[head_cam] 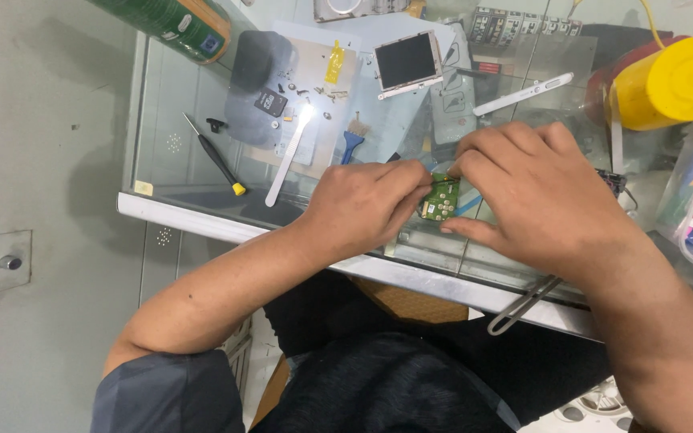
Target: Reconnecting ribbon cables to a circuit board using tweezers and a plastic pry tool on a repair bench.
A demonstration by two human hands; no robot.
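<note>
Near the table's [202, 212] front edge, my left hand [366, 204] and right hand [535, 196] both pinch a small green circuit board [441, 199]; loose screws [314, 92] and a screwdriver [216, 156] lie behind, so disassembly looks midway.

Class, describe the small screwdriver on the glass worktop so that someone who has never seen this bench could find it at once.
Start at the glass worktop and go to its left part, left of the left hand. There lies the screwdriver, slanting, beside a white flat strip. Unlike the strip and the nearby blue brush, it is thin and black with a yellow end cap.
</note>
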